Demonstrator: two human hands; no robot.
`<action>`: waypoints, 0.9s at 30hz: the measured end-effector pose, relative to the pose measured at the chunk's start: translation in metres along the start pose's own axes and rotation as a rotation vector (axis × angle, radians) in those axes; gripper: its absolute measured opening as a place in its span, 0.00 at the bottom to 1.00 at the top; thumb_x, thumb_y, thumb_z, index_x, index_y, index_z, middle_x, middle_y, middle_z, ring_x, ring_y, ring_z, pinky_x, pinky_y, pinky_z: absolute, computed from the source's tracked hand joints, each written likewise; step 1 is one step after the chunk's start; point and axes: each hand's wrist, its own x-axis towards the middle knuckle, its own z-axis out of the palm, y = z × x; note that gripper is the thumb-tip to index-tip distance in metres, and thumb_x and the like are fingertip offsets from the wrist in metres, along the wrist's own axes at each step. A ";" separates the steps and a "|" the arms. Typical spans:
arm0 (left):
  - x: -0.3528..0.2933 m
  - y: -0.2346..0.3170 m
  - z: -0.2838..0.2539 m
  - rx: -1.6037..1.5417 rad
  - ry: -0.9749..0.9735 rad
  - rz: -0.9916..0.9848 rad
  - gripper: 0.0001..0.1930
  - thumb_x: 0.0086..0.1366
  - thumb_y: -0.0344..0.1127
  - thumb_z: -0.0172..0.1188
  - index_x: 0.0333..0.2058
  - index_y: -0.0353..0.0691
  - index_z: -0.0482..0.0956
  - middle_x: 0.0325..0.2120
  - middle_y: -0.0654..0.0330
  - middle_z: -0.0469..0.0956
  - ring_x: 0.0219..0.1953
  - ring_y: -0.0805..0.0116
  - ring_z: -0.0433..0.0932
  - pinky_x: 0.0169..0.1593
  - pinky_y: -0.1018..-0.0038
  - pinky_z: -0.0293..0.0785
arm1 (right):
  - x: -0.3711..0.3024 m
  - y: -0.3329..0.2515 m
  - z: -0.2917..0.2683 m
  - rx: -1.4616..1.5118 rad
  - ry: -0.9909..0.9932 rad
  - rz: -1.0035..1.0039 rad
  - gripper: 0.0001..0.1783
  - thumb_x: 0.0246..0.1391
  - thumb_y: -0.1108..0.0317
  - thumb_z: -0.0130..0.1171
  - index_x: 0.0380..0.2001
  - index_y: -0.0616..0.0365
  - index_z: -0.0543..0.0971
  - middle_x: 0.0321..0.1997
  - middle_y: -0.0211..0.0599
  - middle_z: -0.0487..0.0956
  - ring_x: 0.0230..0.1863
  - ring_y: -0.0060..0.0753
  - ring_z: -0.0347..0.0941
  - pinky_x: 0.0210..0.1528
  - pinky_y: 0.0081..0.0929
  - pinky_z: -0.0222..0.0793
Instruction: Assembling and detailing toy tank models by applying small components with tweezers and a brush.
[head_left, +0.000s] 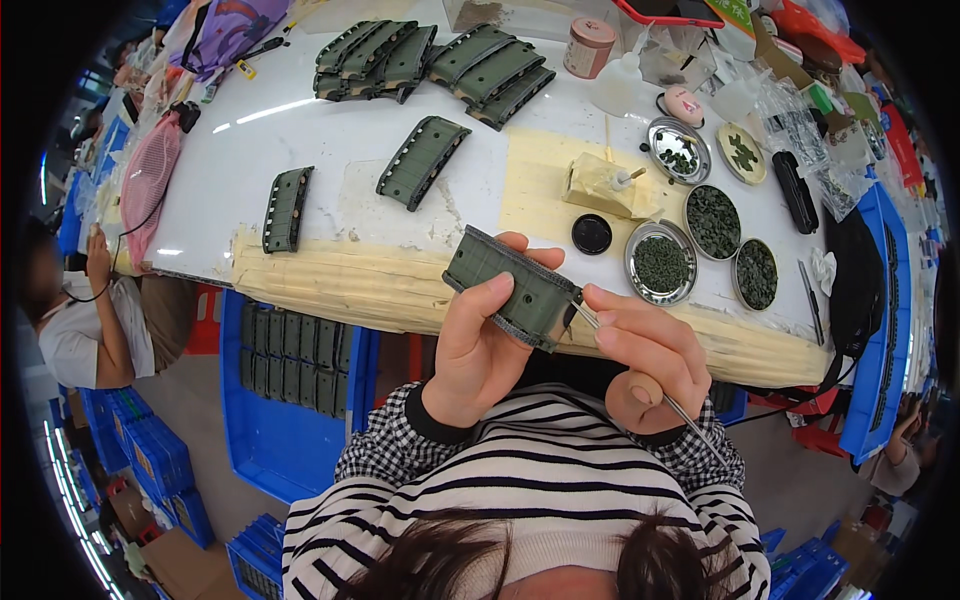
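Observation:
My left hand [485, 335] grips a dark green, slightly curved plastic panel [520, 292] with dark edges, holding it tilted above the table's front edge. The thumb lies on its face and other fingers reach behind it. In my right hand [655, 365] are thin metal tweezers [690, 425], pinched between the fingers, their tips at the panel's right end. A beige cover sits on one right fingertip. Whether the tips hold a small piece is too fine to make out. Two similar panels, a larger one [423, 163] and a smaller one [288, 210], lie on the table beyond.
Stacked green panels [375, 60] lie at the back. To the right stand round tins of small dark green pieces [714, 222], a metal dish [662, 262], a black cap [591, 234] and a taped block [610, 187]. A blue crate [290, 440] of panels is lower left. Another person [100, 320] sits at left.

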 end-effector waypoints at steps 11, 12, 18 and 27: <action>0.001 -0.002 0.000 0.003 0.003 0.023 0.19 0.65 0.34 0.49 0.55 0.41 0.62 0.51 0.47 0.71 0.49 0.61 0.75 0.49 0.65 0.77 | 0.001 0.001 0.001 0.000 0.016 -0.003 0.19 0.48 0.82 0.53 0.46 0.67 0.74 0.46 0.50 0.75 0.50 0.53 0.76 0.49 0.37 0.76; 0.001 -0.001 -0.001 0.001 -0.003 0.021 0.20 0.65 0.34 0.49 0.55 0.41 0.62 0.51 0.47 0.71 0.49 0.61 0.75 0.49 0.65 0.77 | 0.001 0.001 0.001 0.002 0.015 0.000 0.18 0.49 0.81 0.53 0.46 0.67 0.74 0.46 0.50 0.75 0.50 0.53 0.76 0.49 0.37 0.76; 0.001 -0.001 -0.002 0.004 0.004 0.013 0.19 0.66 0.34 0.49 0.55 0.41 0.62 0.51 0.47 0.71 0.49 0.61 0.75 0.48 0.65 0.77 | -0.001 0.004 0.003 0.024 0.036 -0.009 0.15 0.56 0.75 0.54 0.46 0.68 0.73 0.45 0.50 0.75 0.50 0.54 0.76 0.49 0.37 0.76; 0.003 0.008 0.007 0.140 0.098 -0.013 0.20 0.65 0.33 0.49 0.56 0.39 0.62 0.51 0.46 0.71 0.50 0.61 0.74 0.52 0.65 0.74 | 0.000 0.012 -0.013 0.125 0.273 0.088 0.20 0.67 0.58 0.43 0.40 0.65 0.76 0.40 0.47 0.79 0.41 0.42 0.78 0.41 0.30 0.73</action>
